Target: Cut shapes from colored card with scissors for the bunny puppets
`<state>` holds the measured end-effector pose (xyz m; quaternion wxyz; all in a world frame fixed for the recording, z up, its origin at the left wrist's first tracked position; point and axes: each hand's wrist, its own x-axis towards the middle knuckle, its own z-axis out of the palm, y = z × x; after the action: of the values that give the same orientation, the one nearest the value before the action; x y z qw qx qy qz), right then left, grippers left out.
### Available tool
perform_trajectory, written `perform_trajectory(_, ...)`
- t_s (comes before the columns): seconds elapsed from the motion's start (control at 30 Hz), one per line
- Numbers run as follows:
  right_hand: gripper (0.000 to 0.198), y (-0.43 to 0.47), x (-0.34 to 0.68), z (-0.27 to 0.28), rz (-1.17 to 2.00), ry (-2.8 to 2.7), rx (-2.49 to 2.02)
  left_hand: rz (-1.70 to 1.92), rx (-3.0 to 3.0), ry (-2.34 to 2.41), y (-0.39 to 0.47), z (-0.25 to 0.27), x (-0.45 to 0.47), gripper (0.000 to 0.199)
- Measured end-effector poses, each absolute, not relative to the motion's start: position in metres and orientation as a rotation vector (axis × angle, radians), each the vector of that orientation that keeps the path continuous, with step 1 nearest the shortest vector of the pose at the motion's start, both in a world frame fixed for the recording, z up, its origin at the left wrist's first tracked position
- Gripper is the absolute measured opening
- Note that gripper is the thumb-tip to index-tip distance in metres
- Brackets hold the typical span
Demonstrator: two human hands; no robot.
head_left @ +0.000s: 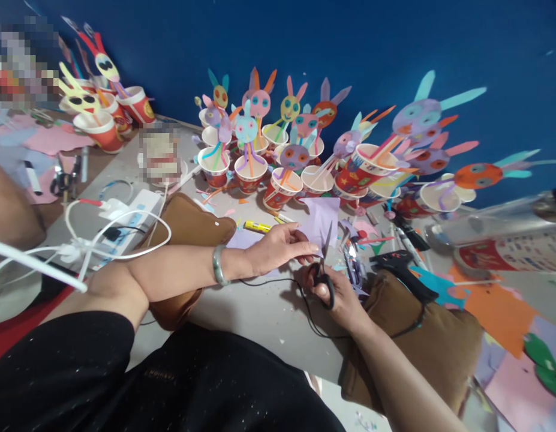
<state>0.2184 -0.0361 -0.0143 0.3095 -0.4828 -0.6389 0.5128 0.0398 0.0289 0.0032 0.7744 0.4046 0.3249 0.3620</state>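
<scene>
A piece of light purple paper [323,217] is pinched between the thumb and fingers of my left hand [280,247], which has a green bangle on its wrist. My right hand [338,297] grips black-handled scissors [323,277], thumb and fingers through the loops. The scissor blades point away from me and lie against the paper, close to my left fingertips. More purple paper [246,240] lies on the table under my left hand. Just beyond it is a yellow marker [257,226].
Red paper cups [283,191] holding paper rabbit heads on straws line the blue wall. A power strip with white cables [132,223] lies left. Brown cushions [433,336] flank my arms. A glue gun [403,267], a clear bottle [498,237] and coloured paper sheets [498,309] are right.
</scene>
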Motion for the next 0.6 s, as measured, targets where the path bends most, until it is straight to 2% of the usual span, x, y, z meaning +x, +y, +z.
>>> perform_trajectory(0.6, 0.065, -0.0371, 0.2185, -0.0129, 1.320, -1.700, -1.282, 0.784, 0.881, 0.701, 0.0300, 0.0042, 0.0389, 0.023)
